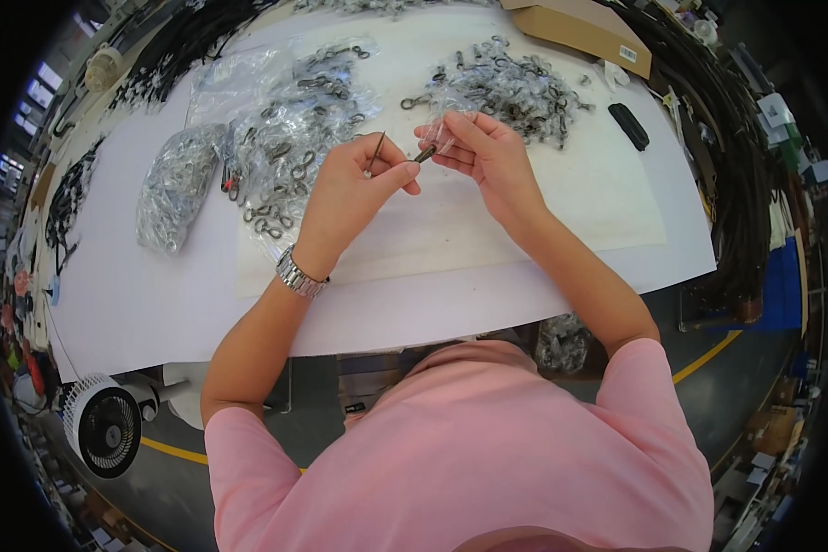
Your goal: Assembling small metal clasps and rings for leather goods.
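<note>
Over the middle of the white table, my two hands meet at a small dark metal piece (pixel 424 155), too small to name surely. My left hand (pixel 354 189), with a metal watch on its wrist, pinches its near end. A thin dark pointed part (pixel 378 152) sticks up from the same hand; whether it belongs to that piece I cannot tell. My right hand (pixel 494 166) closes its thumb and fingers on a small clear plastic wrapper (pixel 439 135) around the far end. Just beyond lies a heap of dark metal hooks in clear wrappers (pixel 515 92).
Left of my hands spread more wrapped hooks (pixel 294 138) and a full clear bag (pixel 179 189). A black case (pixel 628 127) and a cardboard box (pixel 584 32) lie at the right and back. Dark cords (pixel 745 212) line the right edge; a fan (pixel 109 425) stands lower left.
</note>
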### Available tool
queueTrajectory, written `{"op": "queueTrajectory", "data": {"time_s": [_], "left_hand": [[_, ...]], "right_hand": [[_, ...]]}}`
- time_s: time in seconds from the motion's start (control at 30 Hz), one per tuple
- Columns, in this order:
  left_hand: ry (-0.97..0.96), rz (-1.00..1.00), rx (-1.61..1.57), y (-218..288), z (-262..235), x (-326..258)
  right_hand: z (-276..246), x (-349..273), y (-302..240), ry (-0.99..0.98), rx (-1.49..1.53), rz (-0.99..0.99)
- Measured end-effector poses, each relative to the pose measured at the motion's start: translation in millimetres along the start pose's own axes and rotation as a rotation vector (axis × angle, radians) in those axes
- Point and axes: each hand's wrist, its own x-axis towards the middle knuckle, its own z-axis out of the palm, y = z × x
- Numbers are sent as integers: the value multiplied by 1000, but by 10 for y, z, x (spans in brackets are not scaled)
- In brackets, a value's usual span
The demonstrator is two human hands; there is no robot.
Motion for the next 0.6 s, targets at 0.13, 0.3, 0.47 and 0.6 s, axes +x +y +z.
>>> {"op": "queueTrajectory", "data": {"time_s": [0.13,0.3,0.47,0.6], "left_hand": [[43,-70,-131,-9,-14,8],[89,-90,-276,-53,54,17],[120,-135,-369,-68,115,26],[102,-143,-433,-162,65,50]], "right_hand": [[30,-6,30,21,-6,-17],[74,-49,60,-10,9,15],[138,-70,103,-104,16,-19],[183,-81,149,-109,39,-13]]}}
